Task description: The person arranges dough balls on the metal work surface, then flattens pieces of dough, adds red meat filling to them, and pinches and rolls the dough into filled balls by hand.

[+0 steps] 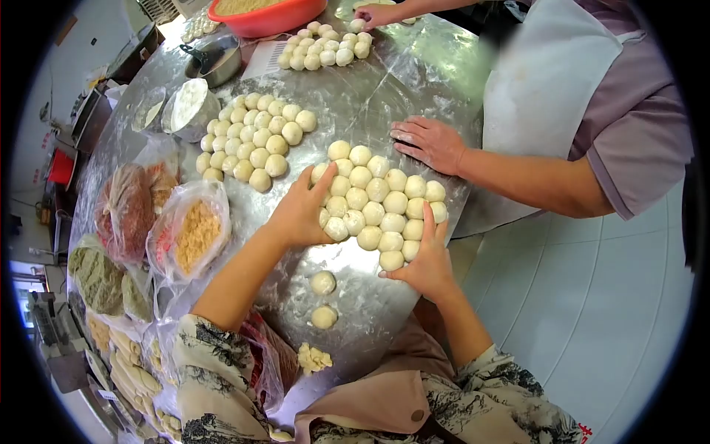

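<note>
Between my two hands lies a tight cluster of pale round dough balls (377, 190) on the floured metal table (355, 96). My left hand (299, 207) is against the cluster's left edge, thumb and fingers spread. At the right end, my right hand (427, 259) touches the outer balls with its fingers spread around the corner. Two single dough balls (323, 317) sit apart, nearer my body, with a crumbly dough lump (314, 358) beyond them toward my apron.
A co-worker's hand (433, 144) rests flat at the right; their other hand (376, 15) touches a far cluster (325, 48). Another cluster (255, 140) lies left of centre. Bags of filling (198, 233), a metal bowl (222, 63) and a red basin (266, 24) stand around.
</note>
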